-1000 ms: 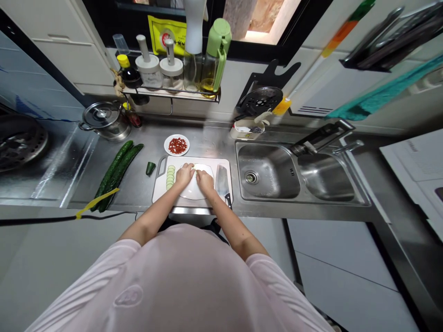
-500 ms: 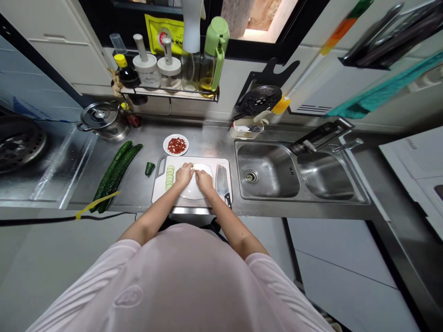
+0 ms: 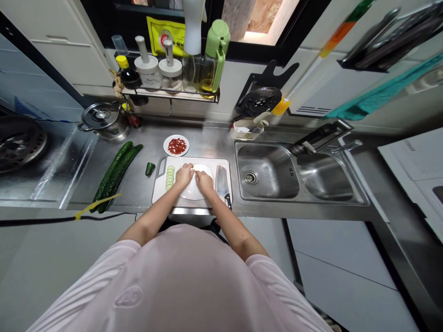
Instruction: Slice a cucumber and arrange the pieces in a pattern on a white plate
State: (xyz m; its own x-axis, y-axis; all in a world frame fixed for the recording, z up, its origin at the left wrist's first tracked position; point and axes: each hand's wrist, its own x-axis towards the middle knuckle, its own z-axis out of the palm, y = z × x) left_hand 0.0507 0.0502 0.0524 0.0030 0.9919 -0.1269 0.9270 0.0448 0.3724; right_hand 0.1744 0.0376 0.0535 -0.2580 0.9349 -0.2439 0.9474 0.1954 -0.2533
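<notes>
A white plate [image 3: 191,190] rests on the white cutting board [image 3: 161,188]. Over its far half, my left hand [image 3: 184,175] and my right hand [image 3: 204,181] are close together, fingers curled in a pinch. Something small and pale shows between the fingertips, too small to make out. Left of the plate, a column of cucumber slices [image 3: 170,177] lies on the board. A cleaver [image 3: 222,180] with a black handle lies at the board's right side. Behind the board stands a small plate [image 3: 166,146] of chopped red pieces [image 3: 177,146]. A short cucumber end [image 3: 150,168] sits on the counter.
Two long cucumbers [image 3: 119,173] lie at the left, near a lidded steel pot [image 3: 104,121]. A double sink [image 3: 268,170] is to the right. Bottles and jars stand on a wall rack [image 3: 173,94] above the counter. A yellow tie [image 3: 98,201] sticks up at the front left.
</notes>
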